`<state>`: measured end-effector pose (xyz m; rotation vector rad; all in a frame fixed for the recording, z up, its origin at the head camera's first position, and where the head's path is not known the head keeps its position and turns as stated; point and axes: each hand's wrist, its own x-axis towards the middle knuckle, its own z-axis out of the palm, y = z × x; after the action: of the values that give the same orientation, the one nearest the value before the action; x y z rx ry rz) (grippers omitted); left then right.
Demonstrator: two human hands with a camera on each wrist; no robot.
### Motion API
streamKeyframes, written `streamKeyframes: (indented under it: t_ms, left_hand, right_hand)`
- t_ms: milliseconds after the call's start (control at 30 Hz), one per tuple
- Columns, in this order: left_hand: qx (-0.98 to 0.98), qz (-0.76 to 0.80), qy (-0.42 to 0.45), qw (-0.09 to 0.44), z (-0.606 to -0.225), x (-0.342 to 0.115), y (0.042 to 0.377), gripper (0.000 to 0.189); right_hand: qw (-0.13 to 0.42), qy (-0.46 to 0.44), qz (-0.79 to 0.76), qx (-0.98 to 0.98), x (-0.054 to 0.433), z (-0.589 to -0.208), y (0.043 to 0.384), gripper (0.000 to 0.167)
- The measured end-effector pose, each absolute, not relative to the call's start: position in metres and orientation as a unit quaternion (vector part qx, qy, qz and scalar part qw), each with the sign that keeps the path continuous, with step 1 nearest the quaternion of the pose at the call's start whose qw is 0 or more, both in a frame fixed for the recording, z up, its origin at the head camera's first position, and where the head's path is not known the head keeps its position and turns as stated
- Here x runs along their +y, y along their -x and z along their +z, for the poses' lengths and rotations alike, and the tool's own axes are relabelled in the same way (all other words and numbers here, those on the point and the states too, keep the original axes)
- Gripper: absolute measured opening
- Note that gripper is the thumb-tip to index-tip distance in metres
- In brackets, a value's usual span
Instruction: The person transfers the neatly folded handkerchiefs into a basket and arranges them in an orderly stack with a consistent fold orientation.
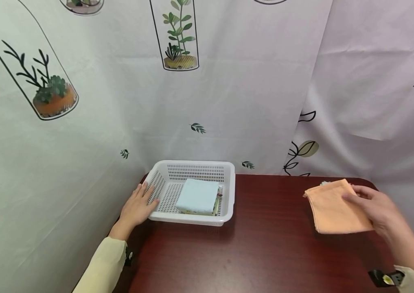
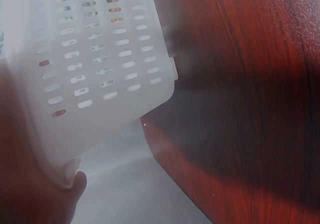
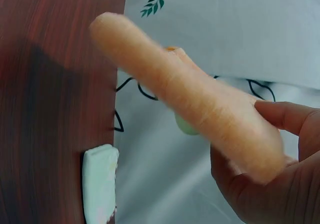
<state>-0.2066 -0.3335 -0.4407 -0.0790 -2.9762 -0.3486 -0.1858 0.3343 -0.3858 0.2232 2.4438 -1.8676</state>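
A white perforated plastic basket [image 1: 228,191] sits at the back left of the dark red table [image 1: 265,244]. Inside it lies a folded light blue cloth [image 1: 198,196] on top of other folded cloths. My left hand [image 1: 138,207] rests flat against the basket's left wall [image 2: 95,68], fingers straight. My right hand [image 1: 371,205] grips a folded peach cloth [image 1: 333,207], lifted off the table at the right; in the right wrist view the peach cloth [image 3: 190,98] is pinched between thumb and fingers.
A folded pale green cloth [image 3: 100,189] lies at the table's far right edge under the lifted peach one. A plant-printed curtain [image 1: 192,101] closes off the back and sides. Bare tabletop stretches between basket and right hand.
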Motion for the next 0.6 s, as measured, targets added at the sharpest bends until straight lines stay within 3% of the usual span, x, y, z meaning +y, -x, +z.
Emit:
streamKeyframes:
  t_ms: [300, 600]
  left_hand:
    - [-0.990, -0.112, 0.030, 0.079, -0.440, -0.335, 0.208, 0.065]
    - [-0.990, -0.114, 0.033, 0.075, -0.440, -0.335, 0.209, 0.065]
  right_hand:
    - [0.032, -0.062, -0.639, 0.766, 0.319, -0.385, 0.186, 0.035]
    - [-0.003, -0.061, -0.611, 0.789, 0.308, -0.386, 0.187, 0.025]
